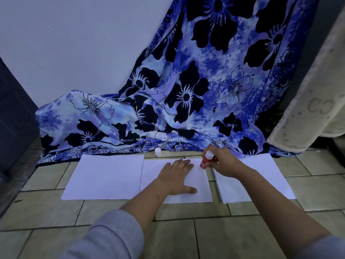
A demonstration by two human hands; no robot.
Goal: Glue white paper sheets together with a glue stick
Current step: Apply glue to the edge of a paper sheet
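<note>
Three white paper lots lie side by side on the tiled floor. The middle sheet (pixel 194 191) is pressed flat by my left hand (pixel 177 176), its fingers spread straight. My right hand (pixel 225 163) grips a red glue stick (pixel 205 160) with a white end, tip down on the middle sheet's far right corner. To the left lies a second sheet (pixel 104 176). On the right sits a thicker stack of paper (pixel 268 180), partly covered by my right forearm. The glue stick's white cap (pixel 158 152) stands on the floor just beyond the sheets.
A blue floral cloth (pixel 186 101) drapes down the wall and bunches on the floor right behind the paper. A beige textile (pixel 308 101) hangs at the right. A dark panel (pixel 13 116) stands at the left. Bare floor tiles (pixel 186 240) lie in front of the sheets.
</note>
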